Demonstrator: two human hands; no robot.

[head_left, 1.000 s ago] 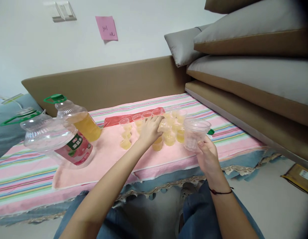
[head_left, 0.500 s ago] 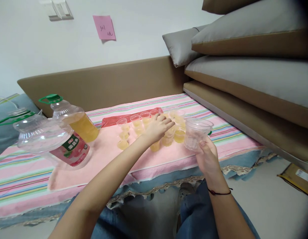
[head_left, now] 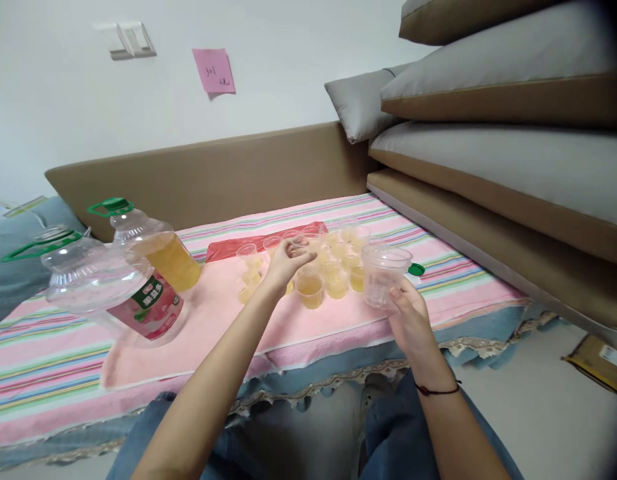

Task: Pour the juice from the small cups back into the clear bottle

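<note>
My right hand (head_left: pixel 409 310) is closed around the lower side of a stack of clear plastic cups (head_left: pixel 383 273), tilted above the front right of the cloth. My left hand (head_left: pixel 291 263) hovers among the filled cups, thumb and fingers apart, near a clear cup rim; whether a fingertip touches it is hard to see. Several small clear cups with yellow juice stand in rows, among them a front cup (head_left: pixel 310 291) and another cup (head_left: pixel 337 285). Part of the rows is hidden behind the left hand and forearm.
At left stand a large labelled bottle (head_left: pixel 146 303), open-topped, and a green-capped bottle (head_left: pixel 173 260) partly filled with yellow juice. A red plastic wrapper (head_left: pixel 228 248) lies behind the cups. Near the right hand is a green cap (head_left: pixel 416 269). Stacked cushions (head_left: pixel 478 153) border the right side.
My left hand has moved left and its fingers have spread away from the cups at the centre. The right hand with the cup stack has shifted slightly left. The view has tilted a little.
</note>
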